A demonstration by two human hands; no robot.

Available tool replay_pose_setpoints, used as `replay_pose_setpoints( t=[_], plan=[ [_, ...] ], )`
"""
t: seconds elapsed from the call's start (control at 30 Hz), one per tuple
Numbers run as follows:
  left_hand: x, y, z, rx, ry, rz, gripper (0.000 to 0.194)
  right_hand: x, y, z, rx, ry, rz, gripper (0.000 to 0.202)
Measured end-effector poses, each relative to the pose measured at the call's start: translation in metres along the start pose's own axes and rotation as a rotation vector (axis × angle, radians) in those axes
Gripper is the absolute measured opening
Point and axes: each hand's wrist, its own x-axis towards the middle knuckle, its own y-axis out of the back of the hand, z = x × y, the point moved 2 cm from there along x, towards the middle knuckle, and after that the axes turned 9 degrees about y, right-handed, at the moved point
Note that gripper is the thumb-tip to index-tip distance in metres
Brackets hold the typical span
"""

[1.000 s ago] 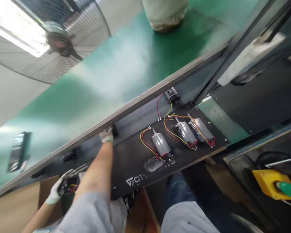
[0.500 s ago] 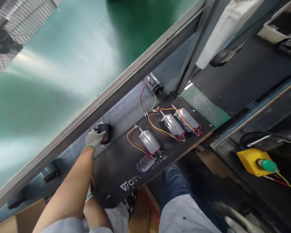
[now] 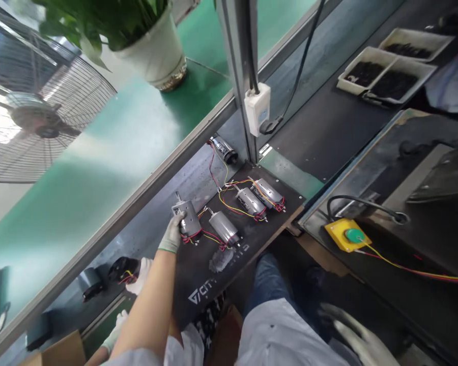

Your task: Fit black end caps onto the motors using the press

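Note:
My left hand [image 3: 172,233], in a pale glove with a green cuff, is closed around a silver electric motor [image 3: 191,219]. Shaft upward in the view, this motor is at the left of a black board [image 3: 248,264] with white lettering. Beside it lies a second motor [image 3: 224,229] with red and yellow wires. Two more motors, a nearer one [image 3: 251,201] and a farther one [image 3: 267,191], are side by side toward the right end. My right hand [image 3: 356,335], also gloved, hangs low at the lower right, fingers apart and nothing visible in them.
Another motor [image 3: 223,149] lies in the metal channel behind. At left, a co-worker's gloved hand [image 3: 139,277] holds a dark motor part [image 3: 122,268]. A metal post with a white power socket [image 3: 258,109] rises behind the board. A yellow switch box [image 3: 347,235] stands at right.
My left hand has brought the motor out of the metal channel to the black board, beside the others. The camera has turned, showing a plant pot, fan and parts trays more fully.

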Motion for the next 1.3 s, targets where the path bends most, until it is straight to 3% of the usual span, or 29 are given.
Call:
replay_pose_setpoints(
  t=[0.07, 0.17, 0.27, 0.4, 0.47, 0.57, 0.63, 0.7, 0.87, 1.0, 1.17, 1.23, 1.3],
  plan=[
    [-0.048, -0.033, -0.003, -0.076, -0.021, -0.113, 0.064, -0.005, 0.003, -0.01, 0.066, 0.014, -0.045, 0.05],
    [-0.134, -0.093, -0.009, -0.195, -0.054, -0.329, 0.07, -0.018, 0.02, -0.044, 0.171, 0.088, -0.083, 0.055],
    [-0.226, -0.152, -0.021, -0.246, -0.014, -0.573, 0.069, -0.032, 0.053, -0.095, 0.302, 0.241, -0.071, 0.052],
    [-0.328, -0.211, -0.044, -0.059, 0.036, -0.901, 0.059, -0.047, 0.106, -0.154, 0.46, 0.525, 0.054, 0.043],
    [-0.364, -0.235, -0.055, 0.039, 0.029, -1.052, 0.056, -0.049, 0.129, -0.162, 0.564, 0.61, 0.049, 0.041],
    [-0.404, -0.27, -0.073, 0.117, 0.091, -1.315, 0.062, -0.051, 0.154, -0.14, 0.833, 0.59, -0.06, 0.042],
    [-0.424, -0.292, -0.086, 0.15, 0.168, -1.461, 0.066, -0.055, 0.169, -0.112, 0.987, 0.547, -0.029, 0.039],
    [-0.439, -0.311, -0.097, 0.186, 0.224, -1.533, 0.063, -0.063, 0.184, -0.084, 1.029, 0.548, 0.084, 0.034],
    [-0.464, -0.345, -0.118, 0.317, 0.288, -1.543, 0.052, -0.087, 0.213, -0.039, 1.004, 0.571, 0.32, 0.029],
    [-0.47, -0.361, -0.122, 0.394, 0.322, -1.52, 0.054, -0.09, 0.222, -0.024, 1.093, 0.486, 0.399, 0.034],
    [-0.461, -0.371, -0.121, 0.505, 0.31, -1.421, 0.054, -0.084, 0.214, -0.008, 1.101, 0.459, 0.432, 0.034],
    [-0.447, -0.371, -0.121, 0.584, 0.27, -1.323, 0.052, -0.083, 0.219, 0.016, 0.993, 0.463, 0.459, 0.037],
    [-0.428, -0.369, -0.12, 0.683, 0.194, -1.227, 0.054, -0.084, 0.239, 0.056, 0.682, 0.369, 0.602, 0.037]
  ],
)
